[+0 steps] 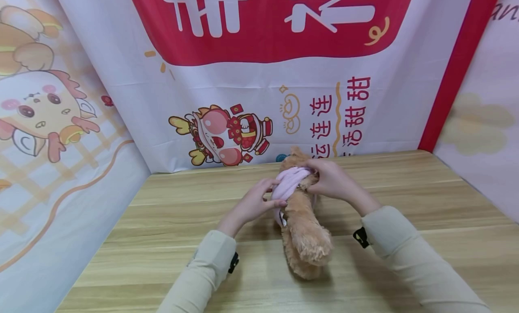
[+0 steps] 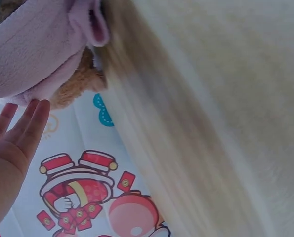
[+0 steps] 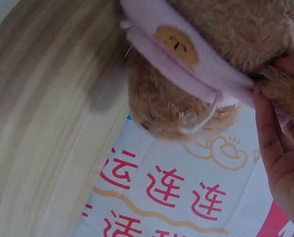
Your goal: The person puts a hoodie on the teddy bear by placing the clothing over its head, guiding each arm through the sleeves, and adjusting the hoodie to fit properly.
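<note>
Pale sleeves (image 1: pixel 421 263) fill your foreground on both sides, a small black fitting (image 1: pixel 361 237) showing at each cuff. Between them, a brown plush toy (image 1: pixel 310 241) lies lengthwise on the wood-grain table (image 1: pixel 154 241), thick furry legs toward you and far end near the printed backdrop (image 1: pixel 134 124); whether they touch, you cannot tell. Around the toy's middle is a lilac garment (image 1: pixel 289 182), bearing a rounded orange patch (image 3: pixel 179 47), with a white cord (image 3: pixel 206 116) seen beside it from the right wrist. Your left hand (image 1: pixel 253 202) touches the garment with extended fingers, thumb apart from them. Your right hand (image 1: pixel 332 182) pinches a small furry limb (image 3: pixel 285 91) of the toy between thumb and fingers, hiding part of the garment's side from above. Behind, a cartoon figure (image 1: pixel 223 137) appears sideways near red lettering (image 1: pixel 357 110). Printed side panels (image 1: pixel 73 124) flank the table. A pale, blurred surface (image 2: pixel 255 98) blocks the right of your left wrist view.
</note>
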### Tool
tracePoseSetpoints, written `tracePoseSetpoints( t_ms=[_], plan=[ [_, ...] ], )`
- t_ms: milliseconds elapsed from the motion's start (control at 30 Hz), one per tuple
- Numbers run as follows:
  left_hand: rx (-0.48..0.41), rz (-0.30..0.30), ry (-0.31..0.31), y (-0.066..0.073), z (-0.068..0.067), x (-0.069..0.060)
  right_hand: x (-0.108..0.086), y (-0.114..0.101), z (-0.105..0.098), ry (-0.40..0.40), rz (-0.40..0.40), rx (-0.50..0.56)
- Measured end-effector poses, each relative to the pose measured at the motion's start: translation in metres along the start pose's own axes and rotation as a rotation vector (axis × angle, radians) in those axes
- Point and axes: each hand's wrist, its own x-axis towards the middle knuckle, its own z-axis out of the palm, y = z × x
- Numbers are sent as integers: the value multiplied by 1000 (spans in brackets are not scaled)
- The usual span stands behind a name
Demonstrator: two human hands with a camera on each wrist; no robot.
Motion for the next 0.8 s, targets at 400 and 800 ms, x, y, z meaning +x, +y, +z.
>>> tracePoseSetpoints(
  t_ms=[400, 800],
  plan=[
    [-34, -28, 2, -16, 0, -4, 7, -8, 13, -44, 23, 99],
    [102, 18, 220, 5, -11, 5, 3, -7, 36, -4, -149, 340]
  ],
)
